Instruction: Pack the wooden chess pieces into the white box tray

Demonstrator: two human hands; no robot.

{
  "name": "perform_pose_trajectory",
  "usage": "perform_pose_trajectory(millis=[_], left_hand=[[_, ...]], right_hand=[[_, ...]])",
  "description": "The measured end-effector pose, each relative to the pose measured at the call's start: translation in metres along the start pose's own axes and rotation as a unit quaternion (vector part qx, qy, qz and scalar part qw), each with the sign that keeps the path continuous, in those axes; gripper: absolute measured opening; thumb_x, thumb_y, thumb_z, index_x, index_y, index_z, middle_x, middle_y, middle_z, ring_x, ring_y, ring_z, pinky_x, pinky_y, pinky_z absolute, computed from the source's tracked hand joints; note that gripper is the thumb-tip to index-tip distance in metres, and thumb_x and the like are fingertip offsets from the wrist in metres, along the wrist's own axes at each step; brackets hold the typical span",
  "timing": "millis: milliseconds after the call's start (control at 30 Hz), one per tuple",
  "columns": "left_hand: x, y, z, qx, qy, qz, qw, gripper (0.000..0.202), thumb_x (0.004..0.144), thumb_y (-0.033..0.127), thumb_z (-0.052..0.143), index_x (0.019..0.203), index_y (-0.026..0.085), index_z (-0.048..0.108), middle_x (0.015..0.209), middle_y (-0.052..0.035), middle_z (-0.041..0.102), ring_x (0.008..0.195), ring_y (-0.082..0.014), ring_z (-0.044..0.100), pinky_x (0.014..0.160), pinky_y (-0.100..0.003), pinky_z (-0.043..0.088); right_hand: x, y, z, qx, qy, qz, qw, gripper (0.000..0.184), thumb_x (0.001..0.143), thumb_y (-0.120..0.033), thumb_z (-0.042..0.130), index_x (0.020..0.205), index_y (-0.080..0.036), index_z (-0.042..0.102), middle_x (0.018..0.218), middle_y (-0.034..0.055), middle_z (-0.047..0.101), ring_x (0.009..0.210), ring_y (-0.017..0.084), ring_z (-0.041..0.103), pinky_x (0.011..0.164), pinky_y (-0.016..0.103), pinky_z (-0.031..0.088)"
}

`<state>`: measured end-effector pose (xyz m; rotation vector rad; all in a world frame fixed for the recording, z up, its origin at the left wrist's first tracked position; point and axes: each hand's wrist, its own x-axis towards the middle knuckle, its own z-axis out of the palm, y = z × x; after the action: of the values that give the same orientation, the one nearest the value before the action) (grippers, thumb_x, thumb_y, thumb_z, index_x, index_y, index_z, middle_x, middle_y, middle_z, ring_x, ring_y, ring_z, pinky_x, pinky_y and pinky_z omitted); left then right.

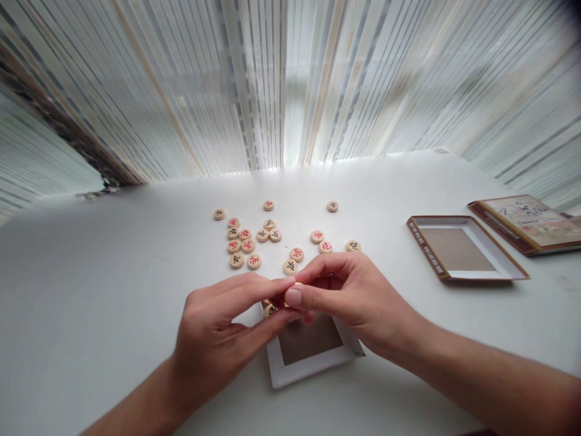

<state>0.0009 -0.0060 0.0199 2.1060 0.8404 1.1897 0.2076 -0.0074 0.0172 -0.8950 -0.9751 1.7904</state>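
Observation:
Over a shallow open box tray (318, 362), my left hand (227, 324) and my right hand (354, 290) meet fingertip to fingertip. Both are closed in a pinch around a round wooden xiangqi piece (298, 283), of which only a pale edge shows; fingers hide the rest, so I cannot tell whether there is more than one. Behind my left fingers, another xiangqi piece with a black character (270, 310) sits at the tray's far left corner. Just beyond my hands lie a black-marked piece (290, 266) and a red-marked piece (296, 254), touching each other.
Several loose xiangqi pieces with red or black characters (247, 245) are spread over the white table (113, 290). To the right lie an open box half (467, 275) and a flat printed box (531, 221). A striped curtain (290, 85) hangs along the table's far edge.

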Motion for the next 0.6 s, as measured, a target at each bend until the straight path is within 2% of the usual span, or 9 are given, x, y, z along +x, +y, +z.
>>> perform_pose_trajectory(millis=[167,267,400,600], left_hand=[[-0.0019,-0.0032,0.0005,-0.018,0.020,-0.034,0.999,0.046,0.086,0.007,0.087,0.122,0.034,0.083,0.095,0.0028,0.086,0.080,-0.0137,0.078,0.077,-0.022,0.063],[-0.0020,-0.0036,-0.0003,-0.040,0.041,-0.062,0.996,0.042,0.086,0.009,0.088,0.119,0.034,0.085,0.095,0.0012,0.087,0.079,-0.0140,0.078,0.076,-0.022,0.063],[-0.0002,-0.0006,-0.0005,-0.067,0.059,-0.093,0.992,0.040,0.084,0.006,0.088,0.114,0.033,0.087,0.096,0.0015,0.088,0.077,-0.0136,0.080,0.074,-0.019,0.064],[-0.0004,0.0000,0.0006,-0.082,0.061,-0.106,0.989,0.037,0.082,0.009,0.091,0.110,0.033,0.089,0.099,0.0004,0.089,0.078,-0.0155,0.082,0.073,-0.019,0.067]], right_hand=[[0.0020,-0.0038,-0.0004,-0.005,-0.025,-0.010,1.000,0.022,0.076,-0.036,0.098,0.080,-0.017,0.087,0.066,0.0011,0.073,0.064,0.011,0.062,0.063,0.022,0.051],[0.0022,-0.0045,-0.0018,-0.001,-0.032,-0.007,0.999,0.022,0.080,-0.036,0.096,0.090,-0.018,0.089,0.072,0.0023,0.075,0.062,0.009,0.060,0.062,0.022,0.050],[0.0019,-0.0037,-0.0014,0.021,-0.044,0.003,0.999,0.027,0.076,-0.029,0.098,0.100,-0.020,0.090,0.075,0.0025,0.077,0.062,0.009,0.060,0.062,0.022,0.052],[0.0012,-0.0029,0.0001,0.035,-0.043,0.018,0.998,0.030,0.068,-0.022,0.102,0.095,-0.019,0.089,0.078,0.0034,0.079,0.066,0.011,0.066,0.060,0.020,0.054]])
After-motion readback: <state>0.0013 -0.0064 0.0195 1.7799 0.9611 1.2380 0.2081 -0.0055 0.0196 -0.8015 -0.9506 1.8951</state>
